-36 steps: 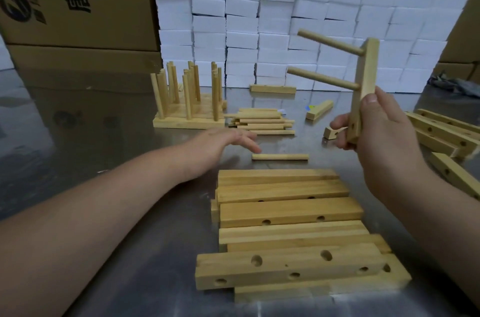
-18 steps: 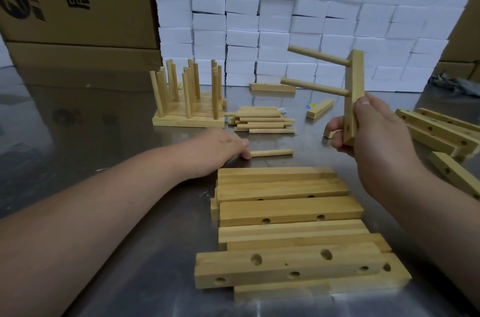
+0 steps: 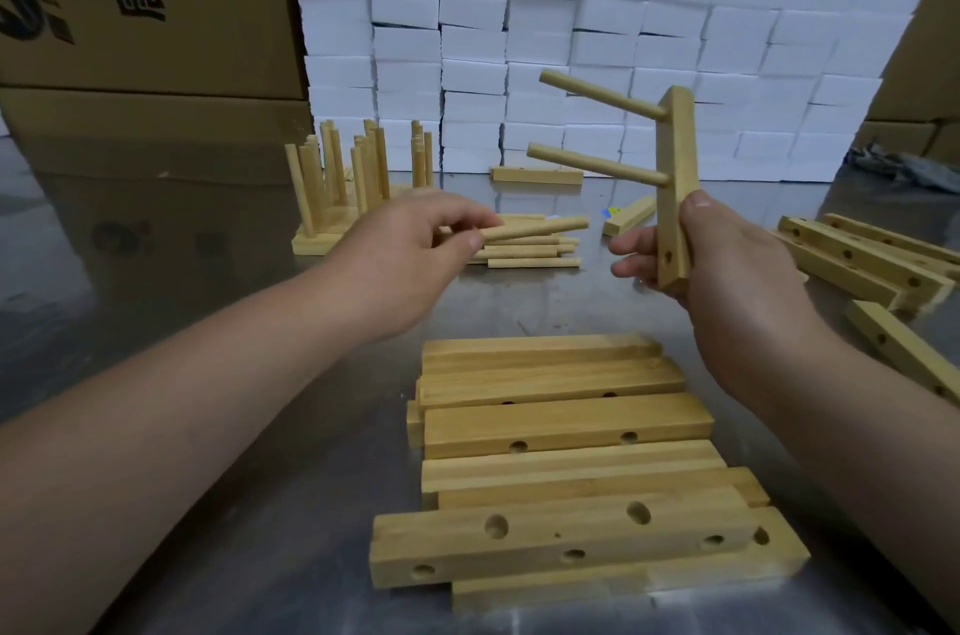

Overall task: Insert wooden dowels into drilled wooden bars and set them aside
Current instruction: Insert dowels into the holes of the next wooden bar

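Observation:
My right hand (image 3: 727,281) grips a drilled wooden bar (image 3: 675,166) upright above the table. Two dowels (image 3: 597,161) stick out of it to the left, and an empty hole shows near its lower end. My left hand (image 3: 415,244) pinches a loose dowel (image 3: 535,229) in the air, its free end pointing right toward the bar, a short gap away. A stack of drilled bars (image 3: 566,426) lies in front of me. A small pile of loose dowels (image 3: 530,255) lies behind my left hand.
Finished bars with upright dowels (image 3: 343,182) stand at the back left. More drilled bars (image 3: 872,265) lie at the right. Stacked white blocks (image 3: 597,36) and cardboard boxes (image 3: 145,10) wall off the far side of the metal table (image 3: 234,504).
My left hand picked the single dowel up off the table and raised it toward the bar. My right hand shifted the bar slightly left and tilted it.

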Tool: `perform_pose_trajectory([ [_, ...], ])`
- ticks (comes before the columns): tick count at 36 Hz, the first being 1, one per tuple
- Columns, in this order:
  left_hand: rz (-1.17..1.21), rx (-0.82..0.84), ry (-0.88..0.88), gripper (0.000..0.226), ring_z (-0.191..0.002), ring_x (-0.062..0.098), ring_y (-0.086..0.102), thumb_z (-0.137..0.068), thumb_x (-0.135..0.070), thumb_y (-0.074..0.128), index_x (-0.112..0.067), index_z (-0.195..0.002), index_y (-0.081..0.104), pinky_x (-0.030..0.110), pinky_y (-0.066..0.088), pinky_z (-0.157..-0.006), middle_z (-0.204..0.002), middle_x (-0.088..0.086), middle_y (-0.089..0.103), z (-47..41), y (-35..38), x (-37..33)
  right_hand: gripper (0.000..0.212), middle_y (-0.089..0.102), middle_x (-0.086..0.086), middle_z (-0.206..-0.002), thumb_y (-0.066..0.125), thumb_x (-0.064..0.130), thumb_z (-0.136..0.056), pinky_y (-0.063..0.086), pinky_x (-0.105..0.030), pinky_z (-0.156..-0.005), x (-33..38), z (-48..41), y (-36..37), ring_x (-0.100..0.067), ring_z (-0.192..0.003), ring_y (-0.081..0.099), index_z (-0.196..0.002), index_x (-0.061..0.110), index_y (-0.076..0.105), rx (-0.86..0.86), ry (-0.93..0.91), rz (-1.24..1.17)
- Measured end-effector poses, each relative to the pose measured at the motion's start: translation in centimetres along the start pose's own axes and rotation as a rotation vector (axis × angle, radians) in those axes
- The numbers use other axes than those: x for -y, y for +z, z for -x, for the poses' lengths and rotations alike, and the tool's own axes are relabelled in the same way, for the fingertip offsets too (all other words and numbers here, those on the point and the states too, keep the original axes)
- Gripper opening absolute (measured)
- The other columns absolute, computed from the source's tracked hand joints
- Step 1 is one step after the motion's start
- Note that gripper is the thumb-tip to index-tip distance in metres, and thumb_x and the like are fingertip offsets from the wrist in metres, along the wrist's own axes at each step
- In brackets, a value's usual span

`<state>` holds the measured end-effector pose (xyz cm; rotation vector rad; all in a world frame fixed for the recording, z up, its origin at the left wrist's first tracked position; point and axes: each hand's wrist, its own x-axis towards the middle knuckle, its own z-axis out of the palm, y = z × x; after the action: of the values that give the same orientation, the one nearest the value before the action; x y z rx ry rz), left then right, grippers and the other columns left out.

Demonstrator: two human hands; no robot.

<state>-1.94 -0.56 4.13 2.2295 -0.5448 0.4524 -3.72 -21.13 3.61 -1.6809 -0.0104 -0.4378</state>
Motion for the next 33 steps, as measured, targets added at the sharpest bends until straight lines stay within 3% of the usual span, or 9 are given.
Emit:
perform_pose_trajectory([
  [3, -0.029, 0.052, 0.088, 0.025, -0.089, -0.008, 0.048, -0.093, -0.021, 0.050, -0.045, -0.096, 0.058, 0.001, 0.035, -0.073, -0.093, -0.017, 0.055, 1.1, 0.4, -1.6, 0.040, 0.066, 0.010, -0.062, 0.024, 0.029, -0.100, 0.046, -0.026, -0.066, 0.1, 0.5, 0.0, -0.005, -0.056, 0.053, -0.094, 0.006, 0.057, -0.004, -0.073, 0.131],
  [5, -0.051, 0.060, 0.112, 0.025, -0.091, -0.004, 0.051, -0.093, -0.020, 0.050, -0.035, -0.108, 0.063, 0.005, 0.035, -0.079, -0.093, -0.021, 0.056, 1.6, 1.0, -2.2, 0.037, 0.060, 0.011, -0.055, 0.025, 0.030, -0.100, 0.044, -0.023, -0.059, 0.2, 0.6, 0.0, -0.004, -0.053, 0.050, -0.084, 0.012, 0.054, -0.029, -0.089, 0.150],
  [10, 0.000, 0.036, 0.147, 0.027, -0.084, -0.017, 0.051, -0.092, -0.020, 0.050, -0.028, -0.115, 0.064, -0.003, 0.035, -0.070, -0.080, -0.028, 0.057, 1.7, 1.3, -2.7, 0.034, 0.058, 0.011, -0.053, 0.027, 0.030, -0.099, 0.045, -0.028, -0.064, 0.6, 1.1, 0.4, -0.004, -0.056, 0.051, -0.081, 0.025, 0.055, -0.037, -0.102, 0.113],
  [13, -0.022, 0.019, 0.190, 0.028, -0.088, -0.010, 0.052, -0.092, -0.021, 0.050, -0.026, -0.116, 0.064, 0.000, 0.036, -0.070, -0.080, -0.027, 0.055, 1.8, 1.3, -2.8, 0.033, 0.058, 0.010, -0.052, 0.027, 0.031, -0.099, 0.044, -0.031, -0.065, 0.6, 1.2, 0.5, -0.012, -0.063, 0.050, -0.086, 0.022, 0.055, -0.024, -0.103, 0.098],
  [16, -0.019, 0.017, 0.242, 0.028, -0.085, -0.007, 0.052, -0.090, -0.022, 0.052, -0.024, -0.115, 0.065, 0.002, 0.037, -0.069, -0.079, -0.025, 0.054, 2.0, 1.4, -2.9, 0.029, 0.057, 0.011, -0.052, 0.028, 0.030, -0.099, 0.043, -0.026, -0.062, 0.6, 1.3, 0.5, -0.004, -0.055, 0.048, -0.096, 0.020, 0.055, -0.032, -0.098, 0.108],
  [20, -0.006, 0.024, 0.275, 0.027, -0.089, -0.003, 0.051, -0.091, -0.020, 0.052, -0.021, -0.116, 0.064, 0.005, 0.039, -0.070, -0.084, -0.022, 0.057, 2.1, 1.4, -3.1, 0.032, 0.053, 0.012, -0.049, 0.029, 0.027, -0.100, 0.043, -0.025, -0.059, 0.7, 1.4, 0.6, -0.004, -0.051, 0.044, -0.079, 0.021, 0.052, -0.047, -0.088, 0.063],
  [24, -0.021, 0.047, 0.276, 0.027, -0.087, -0.006, 0.050, -0.092, -0.019, 0.052, -0.023, -0.116, 0.064, 0.003, 0.036, -0.070, -0.082, -0.022, 0.055, 2.2, 1.5, -3.0, 0.031, 0.055, 0.011, -0.051, 0.029, 0.026, -0.100, 0.037, -0.013, -0.042, 1.0, 1.5, 0.7, -0.004, -0.048, 0.044, -0.086, 0.016, 0.055, -0.067, -0.080, 0.032],
  [30, -0.065, 0.048, 0.294, 0.027, -0.084, 0.002, 0.048, -0.092, -0.019, 0.051, -0.022, -0.115, 0.064, 0.010, 0.036, -0.066, -0.080, -0.013, 0.056, 2.2, 1.5, -3.0, 0.030, 0.055, 0.012, -0.052, 0.029, 0.026, -0.100, 0.037, -0.012, -0.041, 0.9, 1.5, 0.7, 0.000, -0.045, 0.044, -0.093, 0.013, 0.056, -0.071, -0.067, 0.033],
  [33, -0.091, 0.061, 0.306, 0.021, -0.080, 0.006, 0.047, -0.091, -0.025, 0.050, -0.022, -0.106, 0.066, 0.013, 0.035, -0.062, -0.077, -0.009, 0.053, 2.1, 1.6, -3.3, 0.030, 0.055, 0.013, -0.054, 0.029, 0.025, -0.100, 0.037, -0.010, -0.041, 0.9, 1.6, 0.8, 0.002, -0.045, 0.045, -0.093, 0.015, 0.056, -0.056, -0.084, 0.057],
])
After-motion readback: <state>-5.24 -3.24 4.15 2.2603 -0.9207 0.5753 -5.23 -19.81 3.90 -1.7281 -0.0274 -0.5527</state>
